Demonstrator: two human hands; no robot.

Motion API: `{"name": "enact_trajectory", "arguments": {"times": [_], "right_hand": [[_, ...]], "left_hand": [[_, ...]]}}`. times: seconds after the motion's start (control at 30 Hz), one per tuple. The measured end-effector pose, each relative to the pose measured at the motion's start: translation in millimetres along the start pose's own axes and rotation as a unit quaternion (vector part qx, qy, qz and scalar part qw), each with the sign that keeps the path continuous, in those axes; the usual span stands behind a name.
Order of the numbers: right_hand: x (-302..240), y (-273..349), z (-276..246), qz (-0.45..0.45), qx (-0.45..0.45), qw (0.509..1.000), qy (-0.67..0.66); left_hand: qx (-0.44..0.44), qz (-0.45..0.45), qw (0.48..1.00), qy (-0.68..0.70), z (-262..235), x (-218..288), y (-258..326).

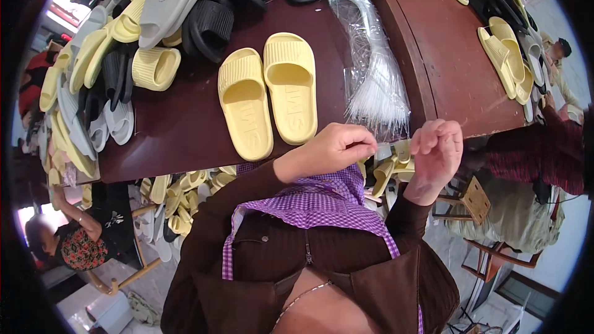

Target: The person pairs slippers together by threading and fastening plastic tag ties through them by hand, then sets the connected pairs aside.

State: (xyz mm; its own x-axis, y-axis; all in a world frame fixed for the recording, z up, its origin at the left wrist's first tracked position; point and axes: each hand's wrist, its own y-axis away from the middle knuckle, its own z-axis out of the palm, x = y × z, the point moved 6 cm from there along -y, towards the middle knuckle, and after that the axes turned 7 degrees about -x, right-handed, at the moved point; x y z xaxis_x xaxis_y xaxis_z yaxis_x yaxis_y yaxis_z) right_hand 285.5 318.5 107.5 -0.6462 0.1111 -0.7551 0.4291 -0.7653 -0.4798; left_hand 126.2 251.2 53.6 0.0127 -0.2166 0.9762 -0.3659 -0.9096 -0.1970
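Here, both hands hover just off the near edge of the dark wooden surface. The left hand is curled with fingertips pinched on something thin and pale, too small to name; it may be a plastic tag fastener. The right hand is loosely fisted, and I cannot tell whether it pinches the same strand. Just beyond them on the surface lies a clear bag of white plastic fasteners, fanned out at its near end. Beside it sits a pair of pale yellow foam slides, soles down, touching side by side. Such a strand looks light, springy and slippery, best pinched near one end. A heap of yellow, grey and black slides fills the far left.
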Motion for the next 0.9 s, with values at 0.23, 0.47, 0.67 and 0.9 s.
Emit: {"name": "enact_trajectory", "arguments": {"times": [0.23, 0.47, 0.67, 0.9], "right_hand": [[73.9, 22.4, 28.1, 0.295, 0.018, 0.936, 0.193], [119.8, 52.6, 56.0, 0.421, -0.095, 0.871, 0.236], [121.3, 63.6, 64.9, 0.460, -0.089, 0.860, 0.204], [136.7, 71.7, 56.5, 0.511, -0.040, 0.851, 0.118]], "left_hand": [[0.046, 0.072, 0.974, -0.212, -27.7, 50.8, 58.6], [0.112, 0.055, 0.909, -0.398, -32.1, 82.5, 120.7], [0.122, 0.050, 0.884, -0.448, -23.5, 92.5, 142.3], [0.158, 0.023, 0.859, -0.486, -31.7, 65.6, 144.6]]}}
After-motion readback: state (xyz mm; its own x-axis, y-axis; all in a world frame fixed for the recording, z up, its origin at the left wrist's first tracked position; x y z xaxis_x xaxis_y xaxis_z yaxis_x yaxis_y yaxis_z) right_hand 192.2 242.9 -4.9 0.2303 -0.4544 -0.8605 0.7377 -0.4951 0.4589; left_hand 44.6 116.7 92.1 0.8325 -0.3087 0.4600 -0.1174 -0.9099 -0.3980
